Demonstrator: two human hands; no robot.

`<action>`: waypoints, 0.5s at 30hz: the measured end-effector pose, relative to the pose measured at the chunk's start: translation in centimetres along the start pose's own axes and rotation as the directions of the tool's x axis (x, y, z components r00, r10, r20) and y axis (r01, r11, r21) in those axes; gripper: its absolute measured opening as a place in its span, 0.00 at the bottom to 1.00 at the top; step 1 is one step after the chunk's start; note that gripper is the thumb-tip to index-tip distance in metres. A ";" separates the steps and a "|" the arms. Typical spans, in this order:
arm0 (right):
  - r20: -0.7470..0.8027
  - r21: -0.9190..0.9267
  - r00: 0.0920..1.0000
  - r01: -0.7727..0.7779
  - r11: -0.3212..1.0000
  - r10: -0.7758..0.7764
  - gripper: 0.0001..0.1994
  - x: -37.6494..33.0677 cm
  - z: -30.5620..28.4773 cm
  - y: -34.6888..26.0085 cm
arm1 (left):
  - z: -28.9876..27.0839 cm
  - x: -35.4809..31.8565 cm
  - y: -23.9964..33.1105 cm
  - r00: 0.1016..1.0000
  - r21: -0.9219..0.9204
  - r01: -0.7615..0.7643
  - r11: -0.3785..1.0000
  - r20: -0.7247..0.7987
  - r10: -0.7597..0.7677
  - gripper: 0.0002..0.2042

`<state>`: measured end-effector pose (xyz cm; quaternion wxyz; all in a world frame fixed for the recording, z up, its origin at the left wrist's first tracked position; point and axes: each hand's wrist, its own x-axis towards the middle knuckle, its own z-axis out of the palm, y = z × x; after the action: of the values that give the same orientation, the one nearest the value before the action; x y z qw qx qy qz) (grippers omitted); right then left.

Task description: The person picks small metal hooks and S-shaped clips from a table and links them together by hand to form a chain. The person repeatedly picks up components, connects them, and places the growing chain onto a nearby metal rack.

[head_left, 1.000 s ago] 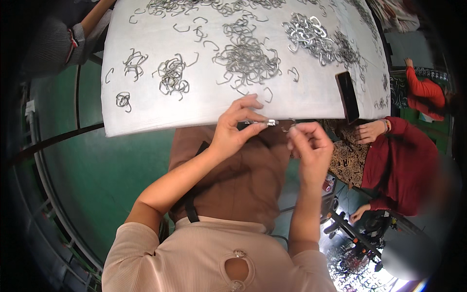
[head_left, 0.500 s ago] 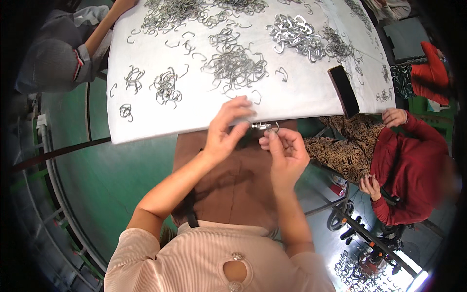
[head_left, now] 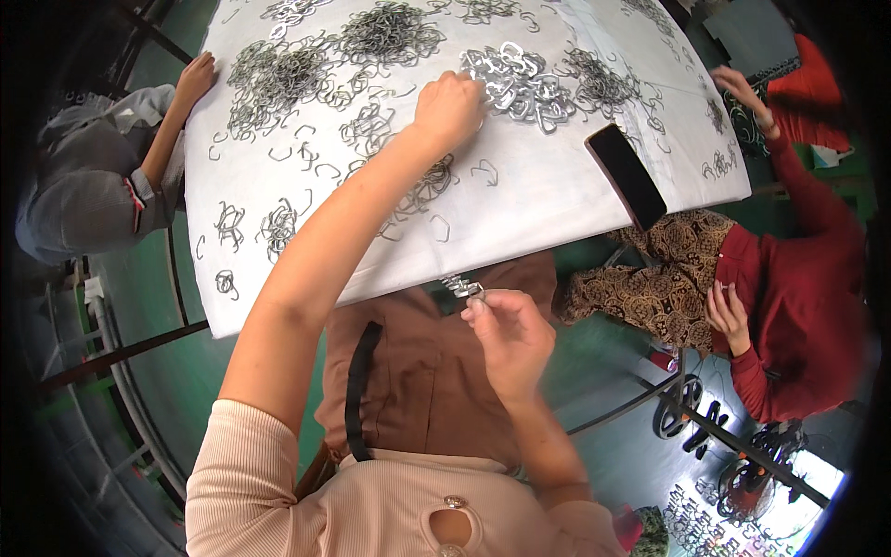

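Small metal clip piece — pinched in the right hand fingertips, just below the table's near edge, over the lap. Left hand is stretched out mid-table, fingers curled down onto a heap of shiny metal clips — a black phone lies near the right edge.

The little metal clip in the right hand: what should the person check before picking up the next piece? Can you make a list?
1. Clip held firmly: ok. The right hand pinches the small metal clip between its fingertips at the table edge.
2. Left hand on the supply: ok. The left hand rests on the heap of shiny metal clips.
3. A piece already in the left grip: cannot tell, the fingers curl over the heap.
4. Room on the white table: ok, bare cloth lies near the edge.
5. Black phone out of the way: ok, it lies to the right of the reaching arm.
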<state>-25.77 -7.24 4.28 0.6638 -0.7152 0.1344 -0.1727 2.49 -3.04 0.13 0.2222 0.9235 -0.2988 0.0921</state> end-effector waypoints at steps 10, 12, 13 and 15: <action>-0.004 0.003 1.000 0.023 1.000 -0.023 0.03 0.2 -0.6 0.1 | -1.1 1.1 -1.4 0.859 -0.733 0.511 0.449 0.450 -0.243 0.09; -0.001 -0.005 1.000 0.026 1.000 -0.026 0.03 0.1 -0.6 0.0 | -1.2 0.5 -1.3 0.792 -0.750 0.607 0.262 0.547 -0.271 0.09; 0.005 -0.010 1.000 0.021 1.000 -0.021 0.03 0.0 -0.7 -0.1 | -1.1 0.2 -1.5 0.772 -0.761 0.626 0.168 0.577 -0.266 0.09; 0.010 -0.016 1.000 0.016 1.000 -0.016 0.03 -0.2 -0.7 -0.2 | -1.3 -0.4 -1.4 0.746 -0.751 0.651 0.109 0.608 -0.271 0.10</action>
<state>-26.26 -7.77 4.53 0.6571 -0.7225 0.1268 -0.1736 2.95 -1.27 0.66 0.6848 0.6504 -0.0142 -0.3284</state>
